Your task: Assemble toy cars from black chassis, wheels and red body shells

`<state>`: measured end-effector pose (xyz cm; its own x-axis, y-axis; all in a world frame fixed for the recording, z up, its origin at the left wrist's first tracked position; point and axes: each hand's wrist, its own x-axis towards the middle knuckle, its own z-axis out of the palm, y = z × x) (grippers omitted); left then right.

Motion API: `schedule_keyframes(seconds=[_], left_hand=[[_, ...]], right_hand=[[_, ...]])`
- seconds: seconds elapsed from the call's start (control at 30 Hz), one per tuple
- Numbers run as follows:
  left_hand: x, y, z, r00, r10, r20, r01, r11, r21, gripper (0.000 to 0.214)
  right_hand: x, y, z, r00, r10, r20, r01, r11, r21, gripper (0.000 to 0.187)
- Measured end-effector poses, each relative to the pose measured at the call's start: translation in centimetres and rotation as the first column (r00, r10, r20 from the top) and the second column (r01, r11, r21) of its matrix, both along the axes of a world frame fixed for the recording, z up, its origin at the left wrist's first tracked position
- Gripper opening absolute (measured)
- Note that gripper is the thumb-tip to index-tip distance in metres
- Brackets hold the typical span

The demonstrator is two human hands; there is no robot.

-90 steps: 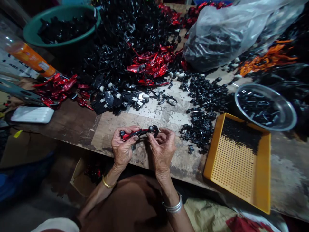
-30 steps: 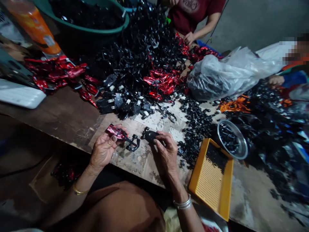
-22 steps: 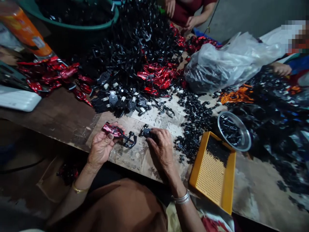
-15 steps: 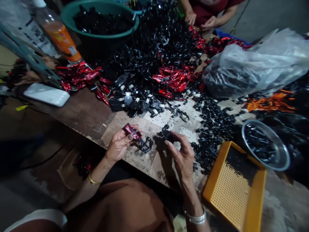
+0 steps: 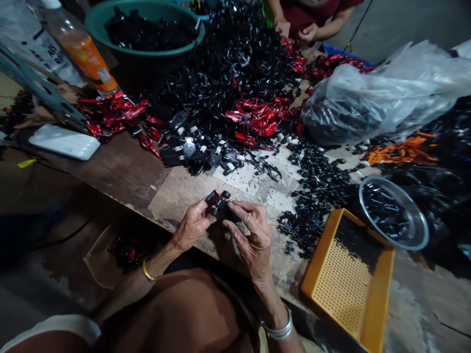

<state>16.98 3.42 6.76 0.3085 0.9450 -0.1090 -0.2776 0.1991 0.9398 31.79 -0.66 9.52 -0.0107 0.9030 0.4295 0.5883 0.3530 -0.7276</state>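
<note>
1. The small black-and-red plastic piece (image 5: pixel 220 204), perhaps a toy-car part, has its long axis running roughly crosswise to the person, one end toward each hand; shadow and fingers hide which end is which.
2. The piece is held between the two hands, just above the tabletop; the left hand (image 5: pixel 193 226) is nearly closed, pinching it from the left with its fingertips; the right hand (image 5: pixel 250 240) is partly curled, gripping it from the right.
3. The worn wooden tabletop (image 5: pixel 184 196) carries a heap of black plastic parts (image 5: pixel 235 73) with shiny red parts (image 5: pixel 253 117) among it; a yellow perforated tray (image 5: pixel 379 294) and a steel bowl (image 5: pixel 427 235) of black parts are to the right; a green basin (image 5: pixel 145 51) and a bottle with orange contents (image 5: pixel 83 51) are at the far left; a plastic bag (image 5: pixel 349 103) of black parts is on the far right; a co-worker's hands (image 5: pixel 294 29) are at work beyond the heap.
</note>
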Motion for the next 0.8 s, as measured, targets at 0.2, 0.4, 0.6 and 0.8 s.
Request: schedule_keyframes(seconds=[0.2,0.4,0.6,0.8], left_hand=[[0.0,0.1,0.7,0.990,0.005,-0.139,0.011,0.994,0.113,0.035],[-0.1,-0.2,-0.1,0.965,0.076,-0.252,-0.014,0.970,0.241,0.029],[0.0,-0.5,-1.0,0.927,0.149,-0.344,-0.044,0.955,0.294,0.026],[0.2,-0.6,-0.8,0.929,0.145,-0.340,-0.041,0.954,0.296,0.025]], right_hand=[[0.2,0.0,-0.3,1.000,0.005,0.029,-0.006,1.000,0.016,0.037],[0.1,0.1,-1.7,1.000,0.015,0.022,-0.017,0.995,0.102,0.047],[0.1,0.3,-2.0,0.998,0.029,0.064,-0.037,0.991,0.130,0.057],[0.8,0.3,-0.1,0.976,0.090,0.196,-0.101,0.994,0.046,0.052]])
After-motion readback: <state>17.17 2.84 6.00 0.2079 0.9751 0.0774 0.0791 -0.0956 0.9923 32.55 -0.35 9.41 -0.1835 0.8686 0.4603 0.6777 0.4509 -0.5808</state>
